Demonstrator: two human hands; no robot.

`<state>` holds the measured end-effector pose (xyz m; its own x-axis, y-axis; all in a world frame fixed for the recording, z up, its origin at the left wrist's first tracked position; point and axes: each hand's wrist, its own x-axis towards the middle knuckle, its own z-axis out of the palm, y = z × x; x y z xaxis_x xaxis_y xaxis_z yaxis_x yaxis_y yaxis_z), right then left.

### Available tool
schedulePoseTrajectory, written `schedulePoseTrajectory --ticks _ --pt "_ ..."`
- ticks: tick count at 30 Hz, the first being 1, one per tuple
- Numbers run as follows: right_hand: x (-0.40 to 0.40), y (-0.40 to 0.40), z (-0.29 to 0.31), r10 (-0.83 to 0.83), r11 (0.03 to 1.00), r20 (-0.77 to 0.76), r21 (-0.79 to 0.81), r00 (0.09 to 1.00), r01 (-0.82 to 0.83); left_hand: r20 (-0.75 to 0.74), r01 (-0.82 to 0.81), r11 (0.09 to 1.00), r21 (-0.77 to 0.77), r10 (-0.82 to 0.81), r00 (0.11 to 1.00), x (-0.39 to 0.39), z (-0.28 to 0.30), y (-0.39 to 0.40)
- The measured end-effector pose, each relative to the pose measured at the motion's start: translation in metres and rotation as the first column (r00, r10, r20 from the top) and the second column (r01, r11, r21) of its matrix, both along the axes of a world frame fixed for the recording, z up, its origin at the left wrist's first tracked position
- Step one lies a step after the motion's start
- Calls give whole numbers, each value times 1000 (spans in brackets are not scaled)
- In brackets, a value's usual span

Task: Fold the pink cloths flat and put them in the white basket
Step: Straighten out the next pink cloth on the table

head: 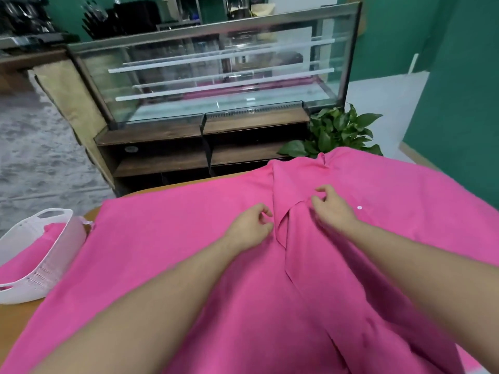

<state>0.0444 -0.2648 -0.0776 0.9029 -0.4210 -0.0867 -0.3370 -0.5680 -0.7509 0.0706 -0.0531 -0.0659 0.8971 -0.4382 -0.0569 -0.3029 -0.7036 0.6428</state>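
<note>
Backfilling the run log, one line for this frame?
stage: buttoning/straightening | left hand: at placket | right hand: at placket | pink shirt: spread on table | white basket: left, holds pink cloth

Cloth (167, 238) spread on table (16, 317), basket (40, 268) at its left, display case (216, 74) behind.

**Both hands on the spread pink cloth**

A large pink cloth (167, 252) lies spread over the wooden tabletop (13, 317), with a folded strip running down its middle. The left hand (249, 225) rests on the cloth just left of that strip, fingers curled at its edge. The right hand (333, 205) sits just right of it, fingers bent above the fabric. A white button (359, 208) shows near the right hand. At the left edge stands the white basket (40, 265), pink fabric inside. Beyond the tabletop are a glass display case (216, 74) and a leafy plant (337, 130).
</note>
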Motion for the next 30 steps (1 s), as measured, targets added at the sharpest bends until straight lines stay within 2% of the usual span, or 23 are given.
schedulePoseTrajectory --ticks 3,6,9,12,16,20,23,25,27,30 --pt "14 -15 -6 -6 997 -51 72 999 10 30 -3 1000 -14 4 1000 14 -1 -34" --pt "29 -20 -14 13 984 -12 180 1000 -11 45 -25 1000 -3 25 999 28 -4 -59" --pt "43 -20 -17 44 956 16 290 999 -46 -8 -55 998 13 55 998 40 -9 -72" --pt "56 -18 -17 54 911 41 407 998 -66 -23 -25 999 26 25 999 48 -17 -80" --pt "71 -18 -19 57 807 50 585 997 -76 49 -47 998 -47 49 998 54 -15 -91" --pt "80 -27 -13 -43 684 -58 726 997 72 102 -53 990 -130 67 993 61 -13 -109" --pt "84 -39 -10 -65 614 -135 776 989 147 44 -141 953 -269 158 986 76 -14 -126" --pt "88 -48 -11 -103 627 -111 764 988 151 -1 -177 915 -362 190 982 84 -12 -138" --pt "95 -60 -12 -164 718 -18 684 986 131 23 -189 876 -443 222 975 92 -4 -148" --pt "109 -89 -14 -159 941 102 317 982 120 247 -124 880 -458 260 934 111 10 -154"
